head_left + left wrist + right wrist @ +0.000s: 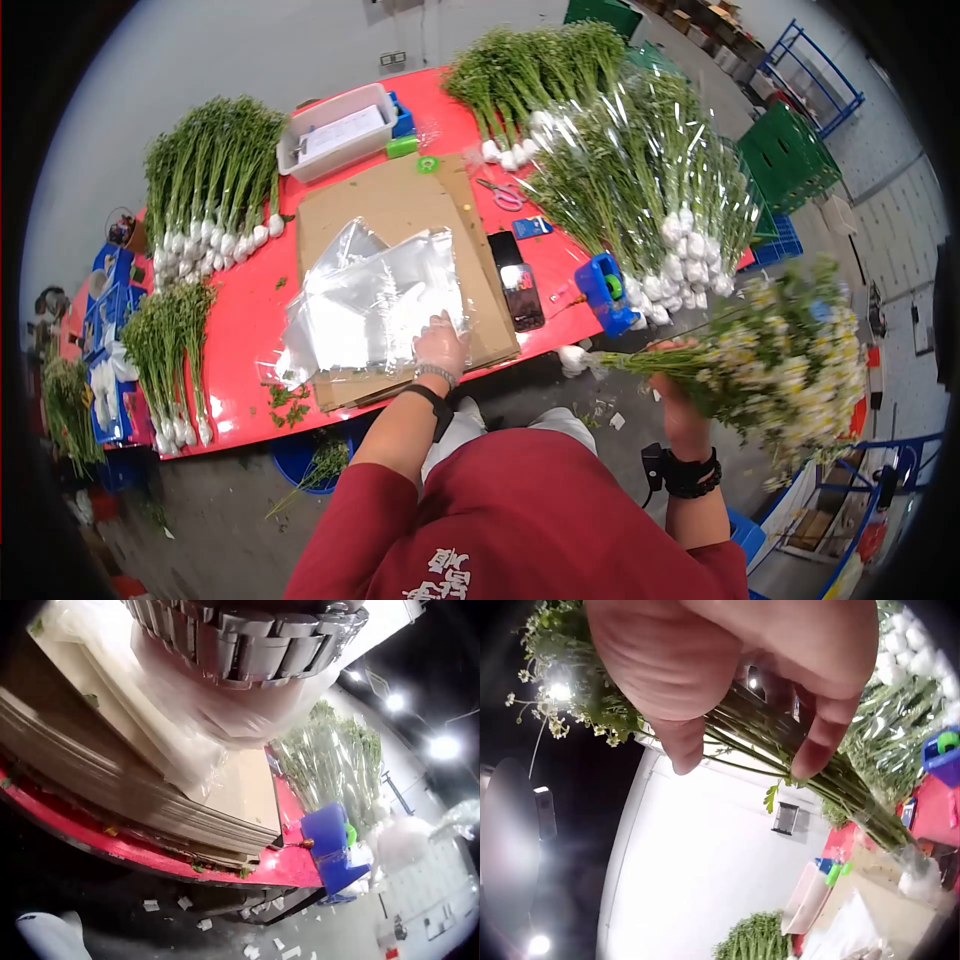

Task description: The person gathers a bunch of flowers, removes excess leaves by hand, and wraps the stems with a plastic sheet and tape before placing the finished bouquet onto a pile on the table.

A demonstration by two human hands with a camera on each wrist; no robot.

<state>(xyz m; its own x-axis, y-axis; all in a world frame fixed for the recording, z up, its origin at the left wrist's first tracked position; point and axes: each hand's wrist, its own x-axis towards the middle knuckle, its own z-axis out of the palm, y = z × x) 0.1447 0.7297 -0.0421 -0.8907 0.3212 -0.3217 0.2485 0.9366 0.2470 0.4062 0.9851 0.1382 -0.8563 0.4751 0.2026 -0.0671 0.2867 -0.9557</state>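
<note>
My right hand (685,410) grips a bunch of small white daisy-like flowers with yellow centres (800,365), held out to the right of the table. In the right wrist view, thumb and fingers curl round the green stems (769,735). A white wrap (574,360) covers the stem ends, which point toward the table. My left hand (442,345) rests on the near right part of a pile of clear plastic sleeves (370,300). Clear film shows over that hand in the left wrist view, and its fingers are hidden there. The sleeves lie on stacked cardboard (480,320).
Green bunches with white-wrapped ends lie at the left (210,190) and back (530,80) of the red table (245,330). Sleeved bunches (650,190) fill its right side. Nearby are scissors (507,195), a phone (521,297), a blue tape dispenser (603,290) and a white bin (335,130).
</note>
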